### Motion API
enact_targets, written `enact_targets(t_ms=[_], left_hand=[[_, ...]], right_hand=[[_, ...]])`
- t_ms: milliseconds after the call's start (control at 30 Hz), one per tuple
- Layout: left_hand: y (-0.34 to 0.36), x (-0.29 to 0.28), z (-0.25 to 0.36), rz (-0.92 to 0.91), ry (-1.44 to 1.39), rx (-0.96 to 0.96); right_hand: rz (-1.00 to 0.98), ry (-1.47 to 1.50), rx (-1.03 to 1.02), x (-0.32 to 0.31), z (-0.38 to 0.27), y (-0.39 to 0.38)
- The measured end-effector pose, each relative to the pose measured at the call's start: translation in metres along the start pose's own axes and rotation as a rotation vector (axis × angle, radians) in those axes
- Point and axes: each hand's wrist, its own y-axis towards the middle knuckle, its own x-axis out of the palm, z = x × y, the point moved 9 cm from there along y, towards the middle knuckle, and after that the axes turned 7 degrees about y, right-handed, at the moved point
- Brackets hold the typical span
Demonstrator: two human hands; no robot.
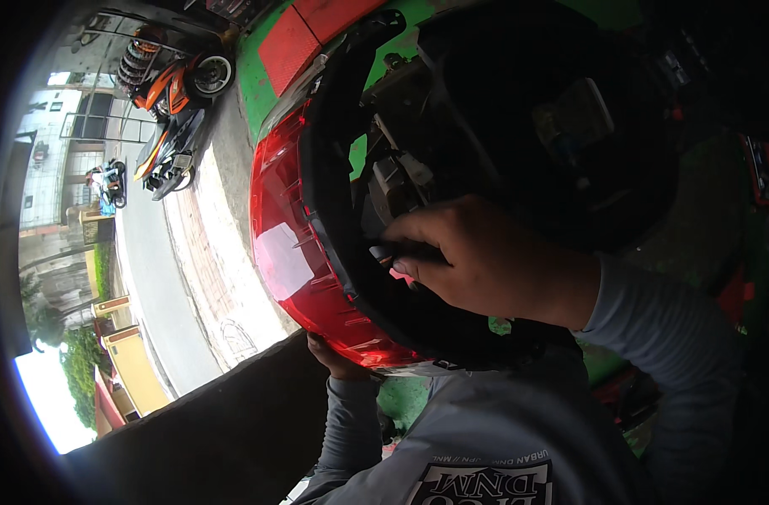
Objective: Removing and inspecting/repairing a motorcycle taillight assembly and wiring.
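Fingers of the right hand pinch together on a small dark thing, just right of the red panel. It is too dark there to tell what the small thing is. The red panel is shiny and curved, and it is right in front of the person, above the grey shirt. The left hand touches the red panel at its low end. Most of its fingers are hidden, so I cannot tell how tightly they hold.

A black frame runs along the right side of the red panel and bends with it. Grey parts sit to the right of the red panel, just above the right hand. Farther right of the red panel is a big black thing, and its shape is hard to see in the dark. A pale patch shows on the red panel; I cannot tell if it is paper or light.

Red tiles and a green floor are above the red panel. Well to the left of the red panel are an orange motorbike, a grey road and a yellow wall.
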Motion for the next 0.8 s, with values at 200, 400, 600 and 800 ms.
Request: enact_targets(t_ms=[200,400,600,800], left_hand=[[0.007,0.003,-0.009,0.012,-0.112,0.024],[0.012,-0.023,-0.025,0.12,-0.192,0.058],[0.013,-0.008,-0.026,0.076,-0.229,0.06],[0.007,-0.003,-0.018,0.017,-0.165,0.079]], right_hand=[[0.371,-0.47,-0.342,-0.032,-0.025,0.017],[0.28,-0.684,-0.178,-0.03,0.015,0.02],[0.073,0.042,0.192,-0.021,0.033,0.017],[0.051,0.199,0.34,0.009,0.024,0.006]])
